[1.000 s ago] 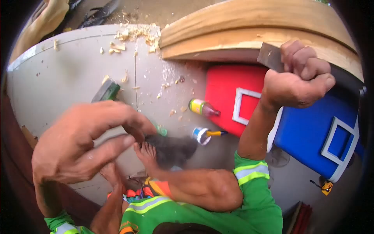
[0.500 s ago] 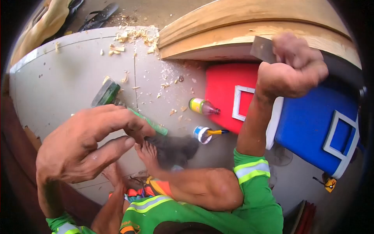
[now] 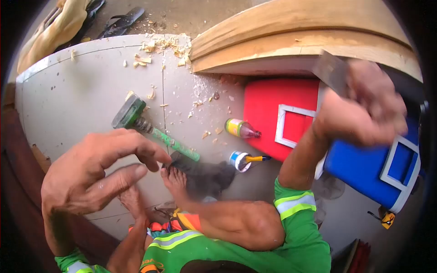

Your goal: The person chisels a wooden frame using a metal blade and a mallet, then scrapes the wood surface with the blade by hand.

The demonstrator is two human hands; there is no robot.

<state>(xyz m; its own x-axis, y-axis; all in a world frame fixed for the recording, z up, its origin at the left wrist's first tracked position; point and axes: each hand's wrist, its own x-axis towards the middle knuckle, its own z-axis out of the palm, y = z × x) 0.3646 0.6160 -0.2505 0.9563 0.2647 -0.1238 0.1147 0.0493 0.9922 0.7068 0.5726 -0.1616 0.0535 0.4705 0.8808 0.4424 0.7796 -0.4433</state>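
My right hand is closed around a flat rectangular metal scraper, its wide end pointing up and left. The hand is a little blurred, and its fingers hide the rest of the scraper. In this view the scraper overlaps the front edge of a long wooden board with a bare, pale surface. My left hand is raised on the left, fingers curved and thumb apart, with nothing in its grasp. Beyond its fingertips, a green-handled tool with a blocky head lies on the floor.
Wood shavings are scattered over the tiled floor. A red box and a blue box stand below the board. Nearby are a bottle, a small tub with a brush, a tape measure and sandals.
My right hand has moved right and down with the scraper, away from the board's edge. My left hand has stayed nearly in place. The whole view has shifted slightly.
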